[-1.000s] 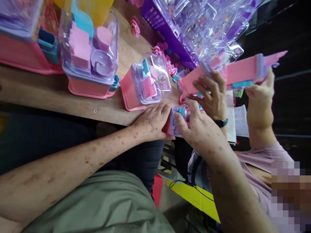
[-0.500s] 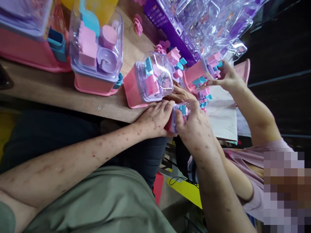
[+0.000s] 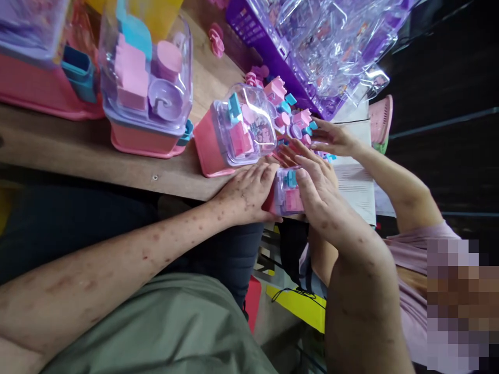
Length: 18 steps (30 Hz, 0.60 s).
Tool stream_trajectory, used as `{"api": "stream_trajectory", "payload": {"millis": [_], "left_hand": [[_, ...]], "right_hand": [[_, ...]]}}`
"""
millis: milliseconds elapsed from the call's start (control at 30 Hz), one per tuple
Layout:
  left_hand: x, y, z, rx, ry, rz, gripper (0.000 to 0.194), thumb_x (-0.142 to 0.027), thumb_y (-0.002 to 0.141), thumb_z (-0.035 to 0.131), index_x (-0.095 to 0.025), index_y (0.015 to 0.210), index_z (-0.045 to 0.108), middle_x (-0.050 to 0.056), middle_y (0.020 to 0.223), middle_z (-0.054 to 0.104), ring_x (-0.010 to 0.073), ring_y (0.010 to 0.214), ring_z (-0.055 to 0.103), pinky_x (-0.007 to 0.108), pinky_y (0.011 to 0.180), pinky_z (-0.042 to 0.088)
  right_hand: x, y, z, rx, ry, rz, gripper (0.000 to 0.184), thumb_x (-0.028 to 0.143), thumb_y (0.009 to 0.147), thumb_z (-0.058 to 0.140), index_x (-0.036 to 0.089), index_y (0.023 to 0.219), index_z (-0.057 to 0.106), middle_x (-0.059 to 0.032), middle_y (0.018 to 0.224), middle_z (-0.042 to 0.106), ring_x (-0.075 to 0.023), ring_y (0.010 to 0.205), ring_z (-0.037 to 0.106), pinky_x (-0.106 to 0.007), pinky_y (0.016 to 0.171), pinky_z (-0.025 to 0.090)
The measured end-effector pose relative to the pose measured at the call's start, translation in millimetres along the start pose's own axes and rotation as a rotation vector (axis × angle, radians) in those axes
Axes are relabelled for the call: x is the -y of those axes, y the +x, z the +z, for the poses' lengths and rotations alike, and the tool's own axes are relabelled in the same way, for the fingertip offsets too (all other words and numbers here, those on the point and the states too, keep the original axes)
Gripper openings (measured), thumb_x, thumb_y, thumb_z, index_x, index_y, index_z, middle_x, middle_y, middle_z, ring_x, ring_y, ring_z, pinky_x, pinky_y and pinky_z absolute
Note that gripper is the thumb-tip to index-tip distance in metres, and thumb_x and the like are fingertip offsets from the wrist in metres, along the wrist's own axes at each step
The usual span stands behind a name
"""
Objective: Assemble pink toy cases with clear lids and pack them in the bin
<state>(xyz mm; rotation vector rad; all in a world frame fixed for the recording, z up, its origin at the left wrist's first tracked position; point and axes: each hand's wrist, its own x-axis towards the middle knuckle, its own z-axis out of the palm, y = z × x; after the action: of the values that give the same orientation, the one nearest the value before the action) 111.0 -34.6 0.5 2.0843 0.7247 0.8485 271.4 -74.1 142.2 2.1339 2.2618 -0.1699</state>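
— Pink and clear plastic, mostly: how far along does this look?

— Judging by what lies there, part way. Two finished-looking toy boxes [image 3: 146, 88] and [image 3: 237, 132] sit on the wooden surface [image 3: 78, 150], each a pink base under a clear domed lid with little pink, purple and teal pieces inside. A third one is cut off at the top left corner. The small toy box [image 3: 287, 191] between the person's hands seems to be the one in hand now, at the near edge of the surface, half over it.

— And what is left?

— Loose small toy pieces [image 3: 292, 117] lie in a heap just beyond, and a purple basket [image 3: 268, 54] of clear lids stands further back, so more boxes seem to remain.

— The hands?

— The left hand [image 3: 247, 192] rests against the box's left side, fingers [image 3: 265, 174] curled loosely over its top edge, touching rather than gripping hard. The right hand [image 3: 317, 189] lies against the right side, fingers nearly straight and together, pressing flat on the clear lid. Whether the lid is fully seated I cannot tell.

— Anyone else?

— A co-worker's hand [image 3: 333, 137] reaches into the loose pieces, fingers spread, beside a sheet of paper [image 3: 356, 182].
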Motion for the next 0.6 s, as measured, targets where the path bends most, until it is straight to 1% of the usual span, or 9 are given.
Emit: {"api": "stream_trajectory", "payload": {"millis": [100, 167, 200, 267, 333, 367, 433, 533, 600], "left_hand": [[0.5, -0.2, 0.4, -0.010, 0.002, 0.005, 0.120, -0.065, 0.076, 0.098, -0.007, 0.161, 0.035, 0.028, 0.163, 0.053, 0.0443, 0.157, 0.049, 0.059, 0.134, 0.038], [0.6, -0.4, 0.2, -0.022, -0.008, 0.006, 0.117, -0.060, 0.076, 0.099, -0.008, 0.160, 0.036, 0.028, 0.163, 0.053, 0.0434, 0.158, 0.050, 0.058, 0.134, 0.038], [0.7, -0.6, 0.1, -0.025, -0.016, 0.005, 0.116, -0.058, 0.075, 0.099, -0.009, 0.160, 0.036, 0.027, 0.163, 0.053, 0.0432, 0.158, 0.049, 0.058, 0.134, 0.039], [1.0, -1.0, -0.4, -0.027, -0.034, 0.009, 0.118, -0.056, 0.074, 0.100, -0.010, 0.161, 0.035, 0.027, 0.165, 0.051, 0.0435, 0.158, 0.049, 0.059, 0.135, 0.037], [1.3, -1.6, -1.3, -0.027, -0.047, 0.028, 0.119, -0.054, 0.073, 0.100, -0.011, 0.162, 0.034, 0.028, 0.166, 0.051, 0.0435, 0.159, 0.048, 0.059, 0.136, 0.036], [1.4, -1.9, -1.8, -0.033, -0.053, 0.041, 0.121, -0.054, 0.072, 0.101, -0.011, 0.162, 0.034, 0.028, 0.166, 0.050, 0.0433, 0.159, 0.048, 0.059, 0.136, 0.036], [1.7, -2.5, -3.0, -0.046, -0.073, 0.058, 0.122, -0.056, 0.069, 0.102, -0.011, 0.161, 0.035, 0.027, 0.166, 0.050, 0.0427, 0.159, 0.047, 0.058, 0.135, 0.037], [3.1, -2.5, -3.6, -0.023, -0.092, 0.041, 0.114, -0.066, 0.073, 0.098, -0.012, 0.156, 0.041, 0.026, 0.159, 0.057, 0.0432, 0.153, 0.054, 0.059, 0.130, 0.043], [3.4, -2.1, -3.3, 0.004, -0.081, 0.022, 0.110, -0.070, 0.077, 0.095, -0.013, 0.155, 0.041, 0.026, 0.157, 0.058, 0.0441, 0.151, 0.056, 0.061, 0.128, 0.045]], "right_hand": [[-4.8, -5.9, -6.0, 0.018, 0.013, 0.000, 0.061, 0.062, 0.120, 0.023, 0.031, 0.166, 0.048, -0.0075, 0.175, 0.048, -0.0310, 0.166, 0.040, -0.061, 0.139, 0.029], [-7.8, -12.7, -9.7, 0.028, 0.021, -0.017, 0.061, 0.062, 0.120, 0.028, 0.032, 0.171, 0.043, -0.0087, 0.175, 0.048, -0.0316, 0.165, 0.042, -0.061, 0.138, 0.032], [-9.4, -15.8, -11.3, 0.040, 0.031, -0.043, 0.065, 0.065, 0.118, 0.035, 0.031, 0.173, 0.039, -0.0104, 0.175, 0.047, -0.0326, 0.164, 0.043, -0.061, 0.136, 0.036], [-13.0, -19.4, -13.4, 0.074, 0.052, -0.137, 0.086, 0.074, 0.109, 0.056, 0.029, 0.178, 0.029, -0.0149, 0.177, 0.042, -0.0362, 0.164, 0.042, -0.063, 0.133, 0.041], [-16.9, -18.5, -13.3, 0.106, 0.059, -0.265, 0.110, 0.080, 0.097, 0.073, 0.026, 0.179, 0.024, -0.0187, 0.179, 0.037, -0.0394, 0.165, 0.038, -0.065, 0.132, 0.042], [-18.9, -16.5, -12.6, 0.113, 0.062, -0.317, 0.114, 0.080, 0.094, 0.077, 0.025, 0.179, 0.024, -0.0203, 0.177, 0.038, -0.0400, 0.165, 0.038, -0.066, 0.131, 0.042], [-22.6, -11.1, -11.3, 0.108, 0.072, -0.354, 0.111, 0.078, 0.094, 0.079, 0.024, 0.177, 0.029, -0.0219, 0.170, 0.046, -0.0394, 0.160, 0.045, -0.065, 0.128, 0.046], [-27.8, -2.2, -14.2, 0.118, 0.106, -0.333, 0.107, 0.077, 0.090, 0.084, 0.024, 0.172, 0.041, -0.0206, 0.159, 0.057, -0.0389, 0.149, 0.057, -0.062, 0.121, 0.055], [-31.7, 2.4, -23.0, 0.161, 0.159, -0.321, 0.107, 0.078, 0.085, 0.088, 0.027, 0.169, 0.046, -0.0186, 0.159, 0.060, -0.0399, 0.146, 0.061, -0.063, 0.119, 0.057]]}}
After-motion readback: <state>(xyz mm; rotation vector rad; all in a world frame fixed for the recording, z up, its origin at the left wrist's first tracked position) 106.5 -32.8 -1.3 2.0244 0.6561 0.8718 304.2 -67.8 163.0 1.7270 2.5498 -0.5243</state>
